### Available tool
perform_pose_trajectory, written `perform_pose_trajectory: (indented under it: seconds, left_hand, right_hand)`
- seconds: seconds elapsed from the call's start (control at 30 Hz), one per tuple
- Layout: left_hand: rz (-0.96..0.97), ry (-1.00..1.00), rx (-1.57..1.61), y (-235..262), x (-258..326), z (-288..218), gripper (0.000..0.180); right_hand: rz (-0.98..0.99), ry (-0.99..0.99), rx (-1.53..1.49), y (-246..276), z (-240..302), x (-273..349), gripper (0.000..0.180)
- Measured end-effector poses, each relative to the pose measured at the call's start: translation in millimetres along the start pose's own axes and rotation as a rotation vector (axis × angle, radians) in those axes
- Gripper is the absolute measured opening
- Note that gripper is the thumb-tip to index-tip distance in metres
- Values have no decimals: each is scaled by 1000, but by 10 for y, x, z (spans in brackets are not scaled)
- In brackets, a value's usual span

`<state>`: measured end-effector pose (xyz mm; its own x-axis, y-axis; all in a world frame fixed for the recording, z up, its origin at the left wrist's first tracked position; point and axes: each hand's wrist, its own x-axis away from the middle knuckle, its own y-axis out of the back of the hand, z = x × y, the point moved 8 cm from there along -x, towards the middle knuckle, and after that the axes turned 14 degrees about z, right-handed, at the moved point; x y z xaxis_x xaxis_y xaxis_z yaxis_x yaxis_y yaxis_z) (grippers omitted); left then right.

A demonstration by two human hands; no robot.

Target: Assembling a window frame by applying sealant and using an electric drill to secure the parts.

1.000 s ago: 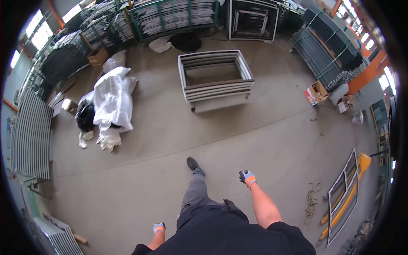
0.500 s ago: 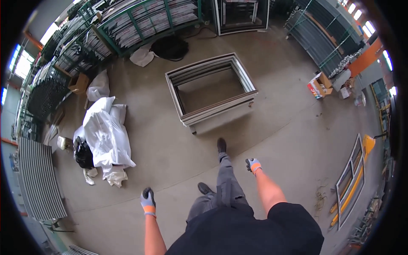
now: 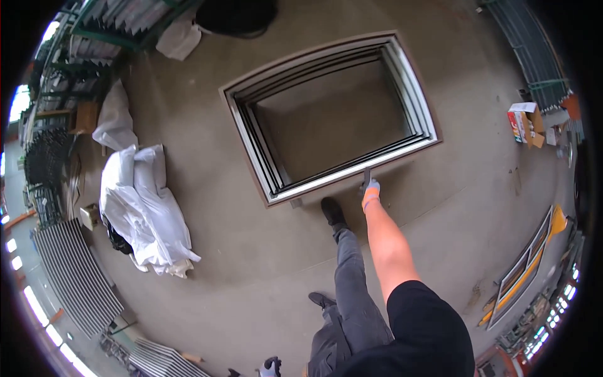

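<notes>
A stack of rectangular window frames (image 3: 352, 174) with brown outer edges and pale and black inner edges sits in front of me. My right hand (image 3: 370, 186), in a grey glove with dark fingers and an orange cuff, reaches to its near side. Its fingers stretch forward over the brown edge; whether they touch it I cannot tell. Nothing shows in that hand. At the lower border is my left hand (image 3: 270, 367), gloved and partly cut off. Its dark fingertips are loosely bent and slightly apart, with no object visible in them.
White sacks (image 3: 147, 210) lie on the floor at left, near a stack of ribbed grey profiles (image 3: 78, 276). An open carton (image 3: 526, 125) stands at right. Farther down that side, a yellow-bladed tool (image 3: 558, 220) lies by a narrow frame. A black bundle (image 3: 235, 16) is at the back.
I have come closer to the frame stack, which appears larger. My right hand has stretched forward to its near edge. My left hand has dropped back to the lower border.
</notes>
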<state>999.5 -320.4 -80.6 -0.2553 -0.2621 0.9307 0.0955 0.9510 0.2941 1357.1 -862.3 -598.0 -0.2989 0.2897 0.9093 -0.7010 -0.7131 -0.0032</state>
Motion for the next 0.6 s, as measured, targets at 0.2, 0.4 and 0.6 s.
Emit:
perform_pose_trajectory:
  seconds: [0.2, 0.4, 0.6]
  left_hand:
    - [100, -113, 171, -1097, -747, -1929, 22]
    - [25, -436, -220, -1340, -831, -2659, 27]
    - [-418, -676, -610, -1211, -1022, -4200, 58]
  right_hand:
    - [-295, 139, 85, 487, 918, -439, 40]
    - [-213, 141, -334, 297, 1119, 236, 19]
    - [-55, 135, -369, 145, 1611, 1529, 33]
